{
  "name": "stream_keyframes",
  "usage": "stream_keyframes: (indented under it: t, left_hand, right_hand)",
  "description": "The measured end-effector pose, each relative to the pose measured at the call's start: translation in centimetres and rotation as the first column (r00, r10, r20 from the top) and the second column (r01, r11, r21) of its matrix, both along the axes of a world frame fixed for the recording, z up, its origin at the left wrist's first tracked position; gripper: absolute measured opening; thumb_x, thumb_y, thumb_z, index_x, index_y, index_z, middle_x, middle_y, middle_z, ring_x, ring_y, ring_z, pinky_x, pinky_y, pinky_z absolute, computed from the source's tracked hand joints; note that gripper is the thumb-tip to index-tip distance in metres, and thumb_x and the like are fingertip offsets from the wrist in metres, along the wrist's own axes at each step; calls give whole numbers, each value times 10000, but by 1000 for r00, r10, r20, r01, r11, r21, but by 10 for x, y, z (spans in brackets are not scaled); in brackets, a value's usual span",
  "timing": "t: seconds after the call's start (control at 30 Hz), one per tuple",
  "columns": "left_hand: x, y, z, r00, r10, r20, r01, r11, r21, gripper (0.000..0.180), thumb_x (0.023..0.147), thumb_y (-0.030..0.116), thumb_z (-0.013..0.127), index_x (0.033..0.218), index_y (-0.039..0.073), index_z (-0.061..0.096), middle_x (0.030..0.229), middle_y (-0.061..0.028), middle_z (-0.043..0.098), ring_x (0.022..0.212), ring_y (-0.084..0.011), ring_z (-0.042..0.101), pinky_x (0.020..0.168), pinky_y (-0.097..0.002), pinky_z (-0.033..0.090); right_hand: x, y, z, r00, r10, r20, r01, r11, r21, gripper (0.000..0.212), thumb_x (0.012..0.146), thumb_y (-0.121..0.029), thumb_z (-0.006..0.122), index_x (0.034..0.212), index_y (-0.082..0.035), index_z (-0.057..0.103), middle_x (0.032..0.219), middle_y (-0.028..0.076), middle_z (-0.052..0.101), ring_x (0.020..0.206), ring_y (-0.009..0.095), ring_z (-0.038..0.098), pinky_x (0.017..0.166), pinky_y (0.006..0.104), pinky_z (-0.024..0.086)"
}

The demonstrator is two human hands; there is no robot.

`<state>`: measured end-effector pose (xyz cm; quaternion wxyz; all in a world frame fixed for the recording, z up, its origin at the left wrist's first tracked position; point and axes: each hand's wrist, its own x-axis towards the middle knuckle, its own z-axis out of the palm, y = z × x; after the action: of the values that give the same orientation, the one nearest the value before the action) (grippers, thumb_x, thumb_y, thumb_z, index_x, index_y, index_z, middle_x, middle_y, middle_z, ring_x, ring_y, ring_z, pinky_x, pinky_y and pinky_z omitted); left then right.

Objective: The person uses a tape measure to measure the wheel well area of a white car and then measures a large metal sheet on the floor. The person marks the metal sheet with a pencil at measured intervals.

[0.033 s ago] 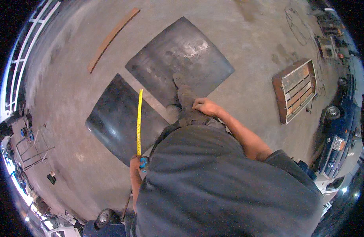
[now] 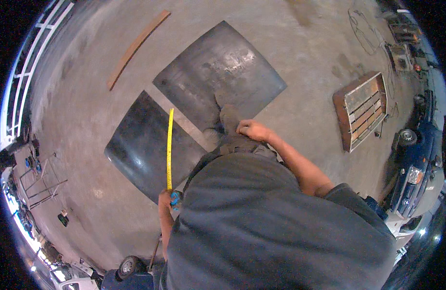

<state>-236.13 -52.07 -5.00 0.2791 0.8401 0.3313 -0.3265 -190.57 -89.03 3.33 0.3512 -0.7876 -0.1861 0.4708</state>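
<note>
My left hand (image 2: pixel 165 199) is closed round the blue case of a tape measure (image 2: pixel 175 198) beside my left hip. From it a length of yellow blade (image 2: pixel 170 150) sticks out forward, above a dark flat sheet (image 2: pixel 144 140) on the floor. At the top of my leg, my right hand (image 2: pixel 253 130) rests with its fingers curled in against the dark trousers. Whatever those fingers hold, if anything, is hidden. A second, larger dark sheet (image 2: pixel 218 63) with scuffed, shiny patches lies ahead, and my dusty foot shows over its near part.
On the concrete floor, a long brown strip (image 2: pixel 136 50) lies far left. To the right stands a slatted metal frame (image 2: pixel 363 111), with a dark blue vehicle (image 2: pixel 421 164) beyond it. A cable (image 2: pixel 363 34) loops at the far right. Thin metal racking (image 2: pixel 43 181) stands left.
</note>
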Motion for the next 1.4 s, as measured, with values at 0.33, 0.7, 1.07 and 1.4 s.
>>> stream_keyframes:
  t: [0.33,0.7,1.07,1.4]
  left_hand:
    - [81,-53,20,940,342,9,-336,929,-157,250,904,190,495,1033,63,667,971,-169,650,864,-316,653,730,-383,512]
    - [210,-137,36,955,-295,12,296,955,-13,317,788,226,562,1043,71,671,992,-184,673,979,-357,620,822,-426,522]
    - [440,-132,40,960,-269,-82,263,962,-78,296,806,241,574,1003,39,664,1007,-208,654,930,-369,642,791,-433,527]
    - [673,-68,1,797,-590,-128,598,801,30,245,841,248,606,1012,82,663,1000,-181,643,912,-333,650,758,-427,535]
  right_hand:
    - [72,-47,12,994,102,28,-93,968,-231,299,846,-287,550,1005,-73,686,1051,153,678,1016,309,621,889,396,469]
    - [232,-168,-27,996,0,-92,-9,995,-94,259,862,-246,558,993,-70,696,1020,120,688,978,252,630,873,360,474]
    - [309,-233,-29,901,-332,-278,307,943,-130,235,873,-206,548,985,-58,693,972,85,683,922,213,618,852,340,473]
    - [371,-239,-29,808,-576,-124,529,802,-279,227,895,-209,532,987,-76,690,939,63,668,882,179,594,841,325,460]
